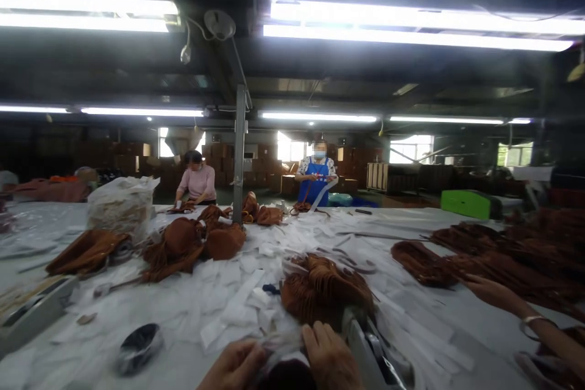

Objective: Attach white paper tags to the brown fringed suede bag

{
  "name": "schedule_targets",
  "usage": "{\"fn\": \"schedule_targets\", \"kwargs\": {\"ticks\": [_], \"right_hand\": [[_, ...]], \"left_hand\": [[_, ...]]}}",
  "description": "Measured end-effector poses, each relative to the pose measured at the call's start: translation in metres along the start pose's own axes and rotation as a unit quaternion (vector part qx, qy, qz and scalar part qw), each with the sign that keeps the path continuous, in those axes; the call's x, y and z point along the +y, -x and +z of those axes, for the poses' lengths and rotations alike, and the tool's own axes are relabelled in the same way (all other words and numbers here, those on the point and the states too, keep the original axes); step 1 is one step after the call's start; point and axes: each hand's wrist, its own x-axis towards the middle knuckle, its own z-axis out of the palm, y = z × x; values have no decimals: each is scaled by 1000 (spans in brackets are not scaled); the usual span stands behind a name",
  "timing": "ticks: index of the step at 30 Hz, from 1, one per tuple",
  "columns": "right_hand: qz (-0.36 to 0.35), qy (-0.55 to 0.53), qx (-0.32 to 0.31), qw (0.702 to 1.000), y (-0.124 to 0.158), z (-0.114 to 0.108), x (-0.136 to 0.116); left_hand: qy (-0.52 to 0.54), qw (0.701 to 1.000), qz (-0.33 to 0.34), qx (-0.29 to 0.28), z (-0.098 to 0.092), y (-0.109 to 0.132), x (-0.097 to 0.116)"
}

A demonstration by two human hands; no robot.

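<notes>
At the bottom edge, my left hand point(235, 365) has its fingers curled at the left side of a crumpled translucent plastic sheet point(282, 344). My right hand point(331, 356) presses bent fingers on the sheet's right side. Under the sheet, between the hands, shows a dark brown rounded thing point(290, 376), mostly cut off by the frame. Just beyond lies a brown fringed bag point(326, 289). Close to the right of my right hand stands a grey tape dispenser point(377, 350). A dark roll in clear wrap point(139, 347) lies off to the left.
White paper strips point(237, 311) litter the table. Brown bags point(183, 244) lie at left, with more brown pieces point(503, 256) at right. A co-worker's hand point(496, 294) reaches in from the right. Two people point(198, 183) work across the table beside a metal post point(239, 152).
</notes>
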Motion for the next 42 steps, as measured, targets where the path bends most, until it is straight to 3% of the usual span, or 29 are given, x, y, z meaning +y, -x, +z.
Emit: {"fn": "schedule_targets", "kwargs": {"ticks": [2, 4, 6, 8, 10, 12, 14, 16, 17, 18, 19, 21, 23, 25, 27, 32, 35, 37, 40, 42], "right_hand": [[70, -128, -74, 987, -8, -5, -4], [171, -278, -117, 938, -18, -11, -8], [268, -410, -117, 864, -28, -15, -15], [341, -538, -111, 763, -35, -14, -26], [375, -632, -111, 670, -39, -11, -40], [386, -690, -108, 603, -41, -9, -54], [381, -727, -99, 563, -41, -7, -65], [370, -749, -101, 541, -40, -7, -71], [363, -744, -108, 550, -37, -7, -72], [358, -725, -113, 578, -34, -7, -72], [351, -688, -110, 625, -29, -7, -71], [288, -571, -59, 767, -19, -8, -69], [144, -421, 22, 895, -10, -7, -67], [2, -294, 68, 953, -6, -6, -66], [-57, -213, 76, 972, -7, -4, -66], [-56, -157, 59, 984, -15, -1, -70], [-3, -161, 37, 986, -15, 6, -75], [59, -186, 22, 981, -14, 11, -78], [196, -288, 1, 937, -13, 14, -85], [309, -399, -27, 863, -14, 13, -90]], "left_hand": [[30, 999, -28, 27, 4, 0, 0], [27, 997, -26, 62, 6, -1, -1], [5, 995, -10, 103, 6, -3, -3], [-25, 990, -1, 136, 5, -4, -5], [-52, 991, -4, 125, 4, -5, -5], [-52, 996, -4, 73, 4, -5, -5], [-25, 999, -4, 45, 4, -6, -7], [15, 998, 3, 54, 3, -6, -9], [34, 997, 6, 68, 2, -5, -11], [55, 995, 1, 79, 1, -5, -12], [78, 993, -12, 91, -1, -3, -12], [123, 984, -51, 116, -4, 0, -12], [155, 978, -72, 120, -4, 2, -10], [166, 978, -71, 103, -2, 3, -8], [170, 979, -70, 85, 3, 2, -7], [147, 984, -70, 70, 4, -1, -10], [-12, 989, -51, 135, 0, 1, -9], [-128, 970, -26, 206, 0, 2, -6], [-136, 966, 4, 220, 7, 2, 1], [-96, 977, 29, 191, 14, 3, 4]]}}
